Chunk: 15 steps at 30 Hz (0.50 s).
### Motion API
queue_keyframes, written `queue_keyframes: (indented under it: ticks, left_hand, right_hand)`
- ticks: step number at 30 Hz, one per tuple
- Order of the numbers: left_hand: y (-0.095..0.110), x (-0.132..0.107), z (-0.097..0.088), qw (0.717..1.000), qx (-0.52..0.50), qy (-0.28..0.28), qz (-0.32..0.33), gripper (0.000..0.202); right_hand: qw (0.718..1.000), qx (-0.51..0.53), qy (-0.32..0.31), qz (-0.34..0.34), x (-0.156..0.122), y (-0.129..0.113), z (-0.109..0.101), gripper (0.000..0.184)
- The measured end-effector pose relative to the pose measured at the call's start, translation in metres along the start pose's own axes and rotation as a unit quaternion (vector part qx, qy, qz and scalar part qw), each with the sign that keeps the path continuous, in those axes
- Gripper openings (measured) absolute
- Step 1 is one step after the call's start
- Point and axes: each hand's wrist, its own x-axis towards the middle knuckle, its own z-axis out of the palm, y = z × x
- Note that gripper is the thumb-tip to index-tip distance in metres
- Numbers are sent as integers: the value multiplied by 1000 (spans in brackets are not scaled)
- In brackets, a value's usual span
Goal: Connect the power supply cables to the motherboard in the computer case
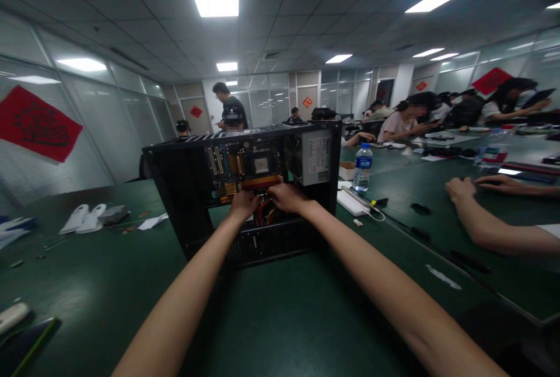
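Note:
An open black computer case [184, 190] stands upright on the green table [271, 318] in front of me, its side off and the motherboard [245, 167] showing. Both my arms reach into it. My left hand [242, 204] is closed just below the board's lower edge. My right hand [286, 197] is closed beside it, over a bundle of red and coloured cables [265, 216]. What the fingers grip is hidden behind the knuckles. A grey power supply [315, 158] sits in the case's upper right corner.
A water bottle [363, 167], a small box [347, 170] and a white power strip [352, 202] lie right of the case. Another person's arms [485, 213] rest on the table at right. White objects [83, 219] lie at left. Several people sit at the far tables.

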Motion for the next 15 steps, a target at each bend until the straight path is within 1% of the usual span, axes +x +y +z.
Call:
queue_keyframes:
  ticks: [6, 9, 15]
  left_hand:
    - [2, 1, -2, 1000, -5, -17, -23, 37]
    - [4, 1, -2, 1000, -2, -12, -25, 36]
    - [7, 1, 0, 999, 30, -8, -16, 38]
  right_hand:
    - [999, 9, -15, 27, 2, 0, 0, 27]
    - [999, 2, -23, 37, 3, 0, 1, 28]
    - [998, -4, -20, 63, 5, -2, 3, 29]
